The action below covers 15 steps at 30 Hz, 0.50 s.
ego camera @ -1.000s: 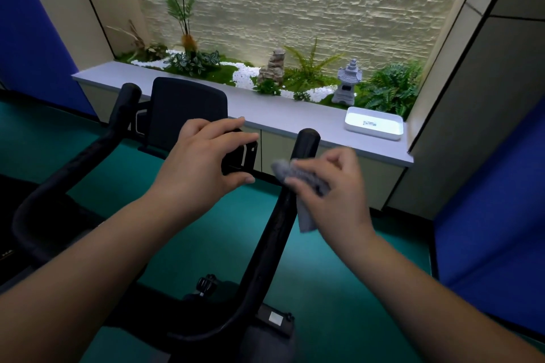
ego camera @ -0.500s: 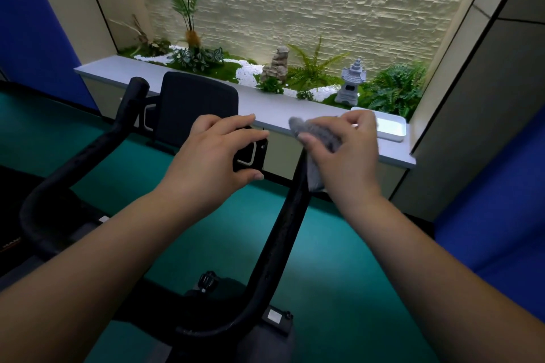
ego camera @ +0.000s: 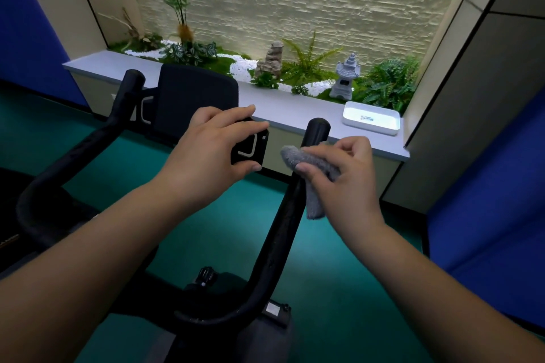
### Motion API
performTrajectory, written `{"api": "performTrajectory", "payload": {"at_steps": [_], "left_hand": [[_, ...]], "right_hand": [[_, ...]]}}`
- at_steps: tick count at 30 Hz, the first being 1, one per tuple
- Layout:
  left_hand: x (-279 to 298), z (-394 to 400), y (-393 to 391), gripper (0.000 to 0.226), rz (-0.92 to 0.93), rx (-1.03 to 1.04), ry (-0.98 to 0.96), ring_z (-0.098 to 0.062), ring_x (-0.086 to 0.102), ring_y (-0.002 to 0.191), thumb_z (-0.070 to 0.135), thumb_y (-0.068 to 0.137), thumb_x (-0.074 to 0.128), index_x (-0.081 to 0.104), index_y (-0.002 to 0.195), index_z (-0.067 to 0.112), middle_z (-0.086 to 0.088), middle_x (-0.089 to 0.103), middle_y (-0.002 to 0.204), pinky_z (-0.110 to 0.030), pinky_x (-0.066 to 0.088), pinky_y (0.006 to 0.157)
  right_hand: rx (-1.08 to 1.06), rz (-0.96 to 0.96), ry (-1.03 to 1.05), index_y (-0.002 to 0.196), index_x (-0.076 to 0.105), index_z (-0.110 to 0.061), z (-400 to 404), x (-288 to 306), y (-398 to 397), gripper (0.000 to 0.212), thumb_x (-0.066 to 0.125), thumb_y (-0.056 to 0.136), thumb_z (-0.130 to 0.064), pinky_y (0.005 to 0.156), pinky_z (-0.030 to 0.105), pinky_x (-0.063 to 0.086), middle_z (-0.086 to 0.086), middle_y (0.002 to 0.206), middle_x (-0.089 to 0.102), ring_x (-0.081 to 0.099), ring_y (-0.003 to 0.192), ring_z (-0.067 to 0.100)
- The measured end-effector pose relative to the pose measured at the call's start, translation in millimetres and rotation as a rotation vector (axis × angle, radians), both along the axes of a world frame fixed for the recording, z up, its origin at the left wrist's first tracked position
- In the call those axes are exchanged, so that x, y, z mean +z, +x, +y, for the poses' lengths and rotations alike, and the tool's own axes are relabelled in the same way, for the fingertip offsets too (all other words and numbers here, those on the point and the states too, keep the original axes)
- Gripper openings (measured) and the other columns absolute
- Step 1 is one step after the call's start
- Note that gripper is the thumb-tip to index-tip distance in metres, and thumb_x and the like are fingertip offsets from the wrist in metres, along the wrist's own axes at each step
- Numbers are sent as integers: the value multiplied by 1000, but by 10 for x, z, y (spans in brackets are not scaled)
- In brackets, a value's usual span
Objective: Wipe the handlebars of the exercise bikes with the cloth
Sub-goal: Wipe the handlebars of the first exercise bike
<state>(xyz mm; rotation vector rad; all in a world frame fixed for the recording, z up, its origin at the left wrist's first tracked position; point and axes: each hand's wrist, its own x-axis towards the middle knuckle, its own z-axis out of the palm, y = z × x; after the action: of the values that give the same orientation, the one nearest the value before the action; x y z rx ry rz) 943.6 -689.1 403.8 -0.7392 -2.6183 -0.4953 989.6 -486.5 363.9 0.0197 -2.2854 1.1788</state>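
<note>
A grey cloth is wrapped around the right handlebar, just below its tip. The right hand grips it, fingers curled over; half a second ago it covered the tip, now bare. The left hand stays beside it, seemingly pinching the black console bracket. Beyond both hands sits a white tray.

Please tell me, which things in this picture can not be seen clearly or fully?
Head view only:
- Handlebar section under the cloth: covered by cloth and right hand.
- Bracket: partly behind left hand.
- Contents of white tray: too small.
- Bike's left side: cut by frame edge.
</note>
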Motion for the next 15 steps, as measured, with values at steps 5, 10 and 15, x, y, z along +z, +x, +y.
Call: {"api": "performTrajectory", "payload": {"at_steps": [5, 10, 15], "left_hand": [[-38, -44, 31, 65, -6, -38, 4, -21, 31, 125, 32, 76, 75, 48, 135, 33, 13, 36, 147, -29, 26, 104], [-6, -71, 86, 64, -43, -65, 2, -20, 30, 130, 32, 78, 73, 48, 136, 30, 11, 34, 149, -29, 25, 106], [-55, -108, 284, 74, -147, -92, 0, -13, 25, 136, 40, 77, 71, 36, 142, 34, 17, 29, 150, -33, 23, 113]], "right_hand": [[70, -160, -151, 88, 71, -36, -271, -222, 512, 22, 77, 76, -19, 77, 2, 36, -5, 93, 42, 47, 88, -1], [75, -225, -120, 87, 69, -35, -206, -86, 406, 17, 77, 76, -25, 74, -3, 34, -7, 94, 39, 43, 85, -7], [55, -220, -145, 88, 69, -36, -197, -124, 447, 19, 78, 75, -24, 79, -2, 34, -6, 94, 42, 48, 89, -4]]}}
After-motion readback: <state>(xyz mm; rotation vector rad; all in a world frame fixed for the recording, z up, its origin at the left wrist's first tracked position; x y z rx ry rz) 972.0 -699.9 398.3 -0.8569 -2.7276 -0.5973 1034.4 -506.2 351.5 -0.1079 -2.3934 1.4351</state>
